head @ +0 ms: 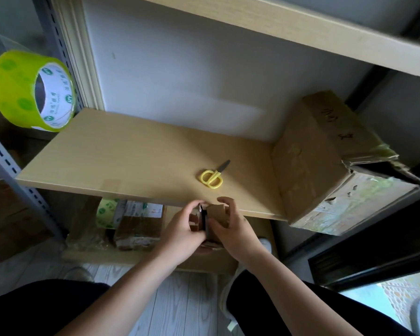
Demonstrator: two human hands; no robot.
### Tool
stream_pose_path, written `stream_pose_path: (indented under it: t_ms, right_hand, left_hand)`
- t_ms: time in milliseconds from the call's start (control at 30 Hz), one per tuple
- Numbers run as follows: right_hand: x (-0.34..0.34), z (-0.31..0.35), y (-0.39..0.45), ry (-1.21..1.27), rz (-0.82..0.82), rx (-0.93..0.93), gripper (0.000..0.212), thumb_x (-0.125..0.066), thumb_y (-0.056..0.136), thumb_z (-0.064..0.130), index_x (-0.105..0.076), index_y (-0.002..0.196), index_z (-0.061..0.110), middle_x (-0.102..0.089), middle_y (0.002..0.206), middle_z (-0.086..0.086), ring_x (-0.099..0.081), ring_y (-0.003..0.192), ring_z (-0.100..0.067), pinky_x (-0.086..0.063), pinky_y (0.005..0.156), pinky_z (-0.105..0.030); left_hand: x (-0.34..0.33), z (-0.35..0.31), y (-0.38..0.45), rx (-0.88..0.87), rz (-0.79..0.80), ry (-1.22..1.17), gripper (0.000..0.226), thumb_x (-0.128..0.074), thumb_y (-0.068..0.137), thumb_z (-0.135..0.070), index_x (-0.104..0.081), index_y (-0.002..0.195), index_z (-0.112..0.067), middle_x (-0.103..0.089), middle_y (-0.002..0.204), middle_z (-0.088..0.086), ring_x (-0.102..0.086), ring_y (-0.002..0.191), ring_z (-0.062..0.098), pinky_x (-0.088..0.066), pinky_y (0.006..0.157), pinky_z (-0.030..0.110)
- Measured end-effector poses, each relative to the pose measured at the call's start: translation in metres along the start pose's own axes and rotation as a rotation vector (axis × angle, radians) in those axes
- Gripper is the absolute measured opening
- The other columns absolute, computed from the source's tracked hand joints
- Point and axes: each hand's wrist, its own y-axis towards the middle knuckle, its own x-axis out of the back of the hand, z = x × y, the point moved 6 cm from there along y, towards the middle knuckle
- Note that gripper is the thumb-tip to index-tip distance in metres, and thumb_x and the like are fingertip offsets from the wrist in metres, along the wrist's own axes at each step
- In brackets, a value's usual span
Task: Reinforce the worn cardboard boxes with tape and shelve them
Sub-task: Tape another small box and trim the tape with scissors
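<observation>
A small brown cardboard box (217, 215) is held at the front edge of the wooden shelf (121, 161). My left hand (182, 229) grips its left flap and my right hand (235, 226) curls round its right side. A dark gap shows between the two flaps. A large worn cardboard box (325, 161) with a torn corner and old tape stands at the shelf's right end. Yellow-handled scissors (212, 177) lie on the shelf just behind my hands. A roll of green tape (29, 90) hangs at the upper left.
Grey metal uprights (17, 183) frame the shelving at left. Below the shelf sit taped boxes (136, 226) and another green tape roll (107, 213). An upper shelf board (301, 27) runs overhead. My dark-trousered legs stand on the pale floor (180, 299).
</observation>
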Motion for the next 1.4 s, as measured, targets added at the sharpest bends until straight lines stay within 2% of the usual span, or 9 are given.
stream_pose_path:
  t_ms: [233, 333, 433, 600, 800, 900, 1033, 1233, 1400]
  right_hand:
    - [-0.018, 0.002, -0.007, 0.070, 0.122, 0.031, 0.056, -0.024, 0.103, 0.051, -0.015, 0.156, 0.034, -0.026, 0.159, 0.005, -0.027, 0.144, -0.010, -0.021, 0.098, -0.004]
    - [-0.013, -0.002, -0.003, 0.149, 0.085, -0.011, 0.039, -0.028, 0.108, 0.035, -0.031, 0.147, 0.036, -0.047, 0.143, -0.005, -0.053, 0.119, -0.015, -0.035, 0.074, 0.005]
    - [-0.011, -0.005, -0.003, 0.311, 0.041, -0.106, 0.023, -0.032, 0.106, 0.038, -0.048, 0.121, 0.047, -0.064, 0.108, -0.004, -0.062, 0.088, -0.012, -0.051, 0.068, -0.014]
    - [-0.013, -0.011, -0.003, 0.594, 0.007, -0.235, 0.037, -0.034, 0.097, 0.059, -0.066, 0.109, 0.046, -0.071, 0.111, -0.005, -0.067, 0.105, -0.023, -0.056, 0.091, -0.042]
    - [-0.003, -0.007, 0.000, 0.983, 0.124, -0.226, 0.044, -0.057, 0.092, 0.045, -0.067, 0.122, 0.015, -0.067, 0.120, -0.014, -0.064, 0.108, -0.026, -0.052, 0.090, -0.040]
    - [0.001, -0.001, -0.002, 0.940, 0.148, -0.136, 0.045, -0.058, 0.096, 0.042, -0.062, 0.126, 0.009, -0.064, 0.123, -0.019, -0.062, 0.111, -0.028, -0.050, 0.095, -0.042]
    - [0.006, 0.005, -0.001, 0.750, 0.079, -0.040, 0.019, -0.065, 0.094, 0.035, -0.063, 0.107, 0.022, -0.069, 0.096, -0.001, -0.062, 0.082, -0.015, -0.052, 0.067, -0.027]
    - [0.003, 0.013, -0.004, 0.461, 0.087, 0.017, 0.034, -0.050, 0.094, 0.000, -0.054, 0.103, 0.033, -0.065, 0.080, 0.005, -0.059, 0.071, -0.011, -0.050, 0.061, -0.027]
    - [0.000, 0.020, -0.009, 0.180, 0.003, 0.077, 0.023, -0.033, 0.097, 0.055, -0.043, 0.102, 0.035, -0.054, 0.103, 0.004, -0.053, 0.088, 0.005, -0.041, 0.079, -0.009]
  left_hand:
    - [-0.005, -0.005, -0.006, -0.074, 0.087, 0.085, 0.073, -0.074, 0.081, -0.005, -0.041, 0.128, -0.051, -0.052, 0.126, -0.005, -0.061, 0.098, 0.010, -0.054, 0.060, 0.015]
    - [-0.008, -0.001, -0.009, -0.091, 0.206, 0.277, 0.096, -0.080, 0.077, -0.020, -0.018, 0.143, -0.054, -0.031, 0.134, -0.011, -0.049, 0.108, 0.004, -0.041, 0.069, 0.009]
    - [-0.009, -0.003, -0.013, -0.181, 0.237, 0.449, 0.107, -0.080, 0.077, -0.026, -0.004, 0.150, -0.049, -0.019, 0.134, -0.016, -0.054, 0.111, 0.011, -0.049, 0.080, 0.016]
    - [-0.002, -0.014, -0.014, -0.381, 0.135, 0.507, 0.099, -0.084, 0.073, -0.026, -0.022, 0.148, -0.043, -0.030, 0.138, -0.017, -0.054, 0.114, 0.005, -0.053, 0.094, 0.026]
    - [0.008, -0.024, -0.012, -0.466, 0.092, 0.417, 0.092, -0.087, 0.067, -0.036, -0.032, 0.139, -0.053, -0.038, 0.130, -0.030, -0.041, 0.124, -0.004, -0.041, 0.093, 0.010]
    - [0.009, -0.025, -0.013, -0.468, 0.092, 0.416, 0.092, -0.087, 0.065, -0.045, -0.029, 0.133, -0.065, -0.033, 0.129, -0.041, -0.031, 0.129, -0.012, -0.028, 0.096, -0.001]
    - [0.005, -0.019, -0.010, -0.426, 0.126, 0.397, 0.095, -0.087, 0.066, -0.051, -0.023, 0.135, -0.065, -0.024, 0.127, -0.055, -0.021, 0.123, -0.032, -0.021, 0.090, -0.010]
    - [0.003, -0.016, -0.010, -0.452, 0.091, 0.458, 0.105, -0.086, 0.067, -0.047, -0.024, 0.153, -0.042, -0.032, 0.140, -0.027, -0.028, 0.132, -0.012, -0.026, 0.099, 0.000]
    - [-0.003, -0.023, -0.013, -0.548, 0.055, 0.511, 0.093, -0.084, 0.067, -0.048, -0.031, 0.144, -0.047, -0.041, 0.129, -0.025, -0.040, 0.124, -0.007, -0.044, 0.098, 0.015]
